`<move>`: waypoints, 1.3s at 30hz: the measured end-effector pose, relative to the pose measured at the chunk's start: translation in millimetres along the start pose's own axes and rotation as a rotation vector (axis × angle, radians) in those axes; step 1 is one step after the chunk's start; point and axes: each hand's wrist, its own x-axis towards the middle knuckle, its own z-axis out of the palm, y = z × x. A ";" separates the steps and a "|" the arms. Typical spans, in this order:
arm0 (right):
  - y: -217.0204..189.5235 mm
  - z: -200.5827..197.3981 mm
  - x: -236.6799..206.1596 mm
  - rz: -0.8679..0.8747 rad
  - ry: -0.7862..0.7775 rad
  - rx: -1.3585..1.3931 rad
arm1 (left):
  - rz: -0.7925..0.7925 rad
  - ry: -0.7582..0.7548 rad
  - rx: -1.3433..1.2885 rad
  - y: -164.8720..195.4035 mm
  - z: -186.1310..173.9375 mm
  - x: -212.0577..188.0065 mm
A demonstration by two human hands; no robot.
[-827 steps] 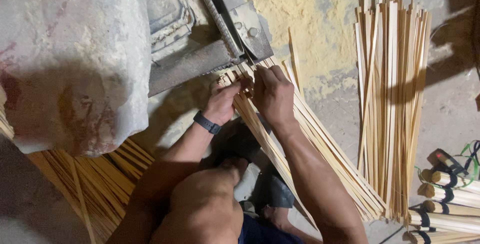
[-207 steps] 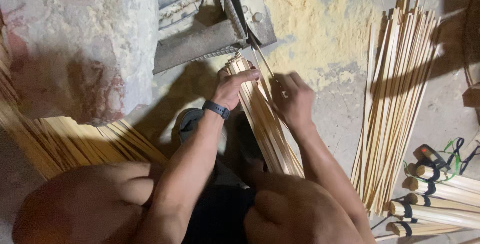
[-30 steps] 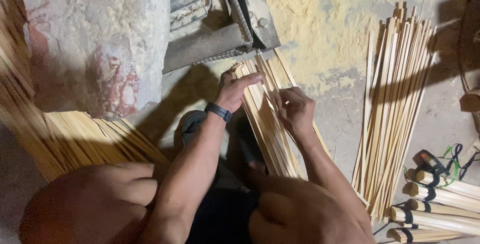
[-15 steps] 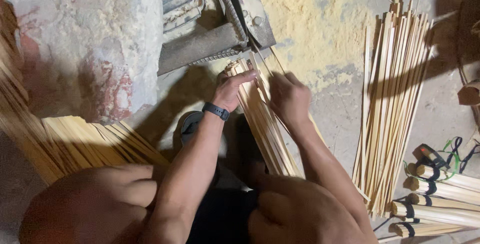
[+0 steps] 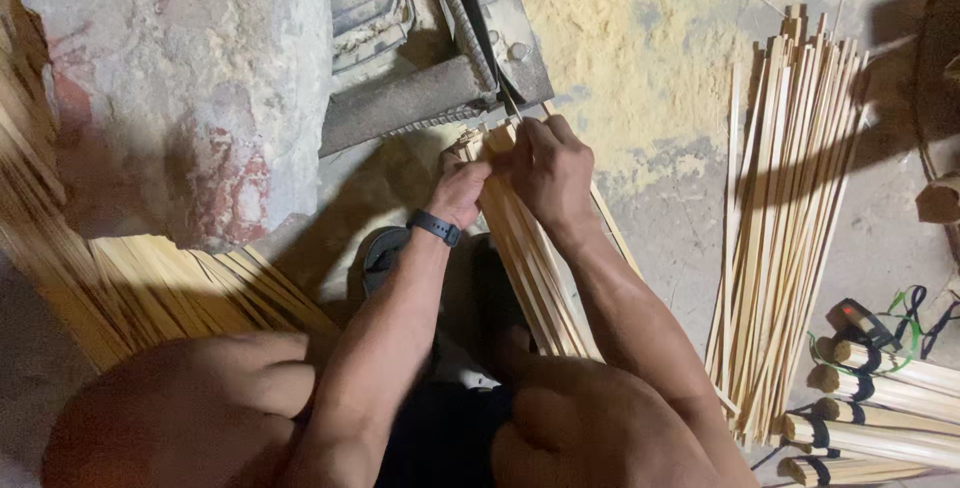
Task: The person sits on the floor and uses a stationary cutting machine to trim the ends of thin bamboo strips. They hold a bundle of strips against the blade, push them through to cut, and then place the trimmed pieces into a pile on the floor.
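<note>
Hands, left (image 5: 462, 188) and right (image 5: 548, 170), are clamping bamboo strips (image 5: 525, 248) just below the metal blade (image 5: 478, 23), where slipping fingers could be cut.

Your left hand (image 5: 462, 186) and right hand (image 5: 551, 170) grip the bundle of bamboo strips (image 5: 530, 268) at the metal blade (image 5: 478, 23).
</note>
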 end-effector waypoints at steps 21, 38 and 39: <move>3.4 4.3 -2.8 -0.015 0.001 0.003 | -0.060 0.092 -0.033 3.1 2.6 -3.7; 12.9 -13.2 -28.6 0.113 -0.045 0.076 | 0.108 -0.126 0.017 22.5 15.9 -25.8; 11.9 -5.4 -20.4 0.086 -0.025 0.063 | 0.077 -0.107 -0.017 20.4 13.0 -23.4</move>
